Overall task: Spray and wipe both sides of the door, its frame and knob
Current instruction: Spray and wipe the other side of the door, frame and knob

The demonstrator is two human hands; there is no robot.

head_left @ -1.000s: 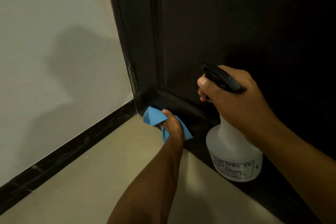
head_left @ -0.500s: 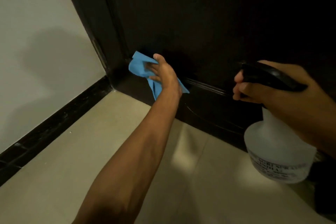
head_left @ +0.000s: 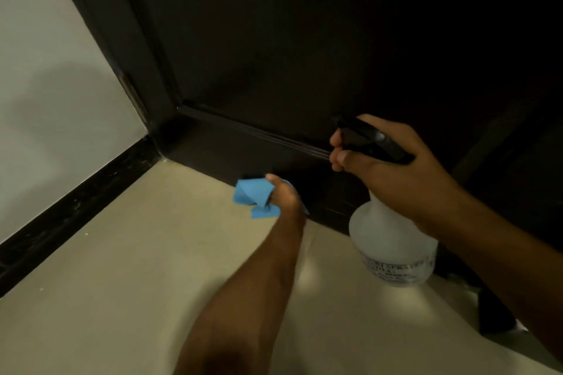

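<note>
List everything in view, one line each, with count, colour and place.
door: one, dark brown, fills the upper middle and right.
door frame: one, dark brown, left of the door.
cloth: one, blue, at the door's bottom edge by the floor.
spray bottle: one, translucent white with a black head, lower right.
wall: one, white, left.
skirting: one, black, along the wall's base.
floor: one, beige, bottom.
left hand: one, grips the cloth.
right hand: one, grips the spray bottle.
</note>
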